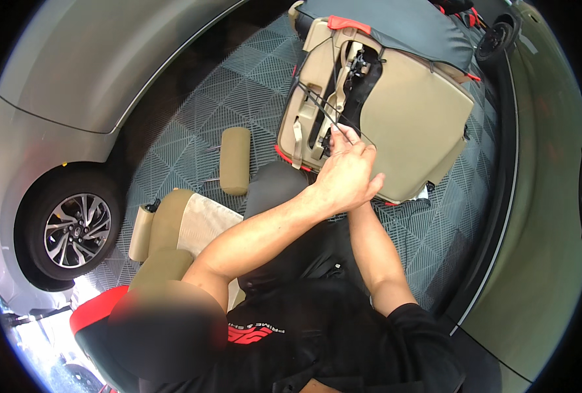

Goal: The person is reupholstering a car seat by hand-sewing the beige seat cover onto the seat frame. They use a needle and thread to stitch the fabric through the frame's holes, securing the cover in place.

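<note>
A beige car seat part [415, 124] lies with its back toward me, a grey cover [396, 26] with red edging drawn over its far end. My left hand [347, 171] reaches over its near left side. Its fingertips are pinched on a thin black cord [317, 101], which runs taut across the seat's open frame [343, 98]. Coming from the right, my right hand [375, 187] sits right beneath and against the left one. Most of its fingers are hidden there, so its grip does not show. A beige strap [297, 141] hangs at the seat's left edge.
An olive headrest [235, 160] with metal rods lies on the grey slatted floor tiles [193, 137]. Closer on the left is another olive and cream seat piece [186, 219]. A silver car with its wheel [77, 229] stands left; an olive-toned car panel [533, 262] borders the right.
</note>
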A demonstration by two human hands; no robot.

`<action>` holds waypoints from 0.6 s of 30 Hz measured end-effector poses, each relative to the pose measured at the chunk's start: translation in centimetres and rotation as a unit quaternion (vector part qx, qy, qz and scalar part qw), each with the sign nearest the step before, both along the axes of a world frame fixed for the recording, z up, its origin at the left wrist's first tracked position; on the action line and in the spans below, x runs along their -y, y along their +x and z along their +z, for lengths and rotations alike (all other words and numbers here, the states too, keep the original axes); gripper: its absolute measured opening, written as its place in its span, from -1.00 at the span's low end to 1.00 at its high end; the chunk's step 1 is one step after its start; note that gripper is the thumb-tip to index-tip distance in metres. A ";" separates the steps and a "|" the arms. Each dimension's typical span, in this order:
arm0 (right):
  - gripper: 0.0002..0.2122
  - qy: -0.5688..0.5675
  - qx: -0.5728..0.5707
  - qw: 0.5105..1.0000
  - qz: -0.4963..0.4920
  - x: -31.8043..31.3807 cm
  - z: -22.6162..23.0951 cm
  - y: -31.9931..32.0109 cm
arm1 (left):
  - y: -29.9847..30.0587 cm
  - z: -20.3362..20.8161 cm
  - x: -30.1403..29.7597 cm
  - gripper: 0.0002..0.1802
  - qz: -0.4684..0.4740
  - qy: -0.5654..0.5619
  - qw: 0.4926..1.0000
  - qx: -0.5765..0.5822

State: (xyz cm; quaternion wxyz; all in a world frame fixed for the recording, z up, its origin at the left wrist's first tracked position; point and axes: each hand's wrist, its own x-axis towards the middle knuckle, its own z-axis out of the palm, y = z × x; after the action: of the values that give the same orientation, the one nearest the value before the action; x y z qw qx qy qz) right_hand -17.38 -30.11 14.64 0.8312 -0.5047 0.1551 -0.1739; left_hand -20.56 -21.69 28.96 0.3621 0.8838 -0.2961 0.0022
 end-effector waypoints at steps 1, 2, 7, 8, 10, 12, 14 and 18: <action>-0.85 0.003 -0.004 1.000 0.005 -0.3 -0.3 -0.3 | -0.1 0.1 -0.1 -0.42 0.005 0.005 1.000 0.012; -0.85 0.006 -0.008 1.000 0.008 -0.8 -0.6 -0.7 | -0.1 0.2 -0.2 -0.41 0.008 0.021 1.000 0.019; -0.85 0.010 -0.018 1.000 0.009 -0.9 -1.5 -1.3 | 0.3 -0.6 -0.6 -0.39 0.044 0.075 0.994 0.062; -0.85 0.012 -0.019 1.000 0.010 -0.9 -1.5 -1.3 | 0.4 -0.9 -0.7 -0.39 0.037 0.055 0.997 0.045; -0.85 0.011 -0.020 1.000 0.012 -0.4 -1.5 -1.1 | 0.5 -1.4 -0.7 -0.38 0.020 0.010 1.000 0.009; -0.85 0.012 -0.021 1.000 0.015 0.0 -1.5 -0.8 | 0.5 -1.5 -0.6 -0.36 0.022 0.010 1.000 0.003; -0.84 0.009 -0.025 0.999 0.020 0.3 -1.5 -0.6 | 0.5 -1.3 -0.6 -0.34 0.018 0.028 0.999 -0.009; -0.84 0.008 -0.028 0.999 0.022 0.6 -1.5 -0.6 | 0.4 -0.5 -0.9 -0.27 0.007 0.069 0.997 -0.023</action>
State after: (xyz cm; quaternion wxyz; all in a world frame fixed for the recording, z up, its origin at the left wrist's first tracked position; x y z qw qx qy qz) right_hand -17.94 -30.75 13.16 0.8341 -0.5061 0.1690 -0.1400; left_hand -20.12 -20.83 28.43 0.3069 0.9086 -0.2811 -0.0363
